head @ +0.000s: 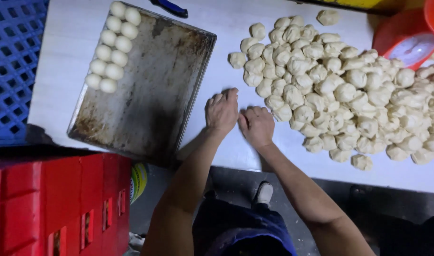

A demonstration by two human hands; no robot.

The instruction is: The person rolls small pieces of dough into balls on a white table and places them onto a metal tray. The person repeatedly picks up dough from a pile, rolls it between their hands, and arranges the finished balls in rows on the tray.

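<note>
Crates (60, 204), red ones, sit near on the left, then a metal tray (150, 95) with round dough balls (112, 47) lies on the white counter (75, 28), then the left hand (221, 111) and right hand (257, 125) press down flat side by side, each grip cupped so I cannot tell what is under it, and a big heap of dough lumps (349, 95) lies just right.

1. The raw dough pieces (340, 90) are pale cream, kinda yellowish.
2. The rolled dough balls (113, 45) look smoother and whiter.
3. The baking tray (150, 95) is grey metal with brown, rusty-looking stains.
4. The tabletop (75, 42) is plain white.
5. The crate (56, 204) is bright red, and the other crate (11, 61) is blue with a grid pattern.
6. The scale (406, 40) is red with a white dial.
</note>
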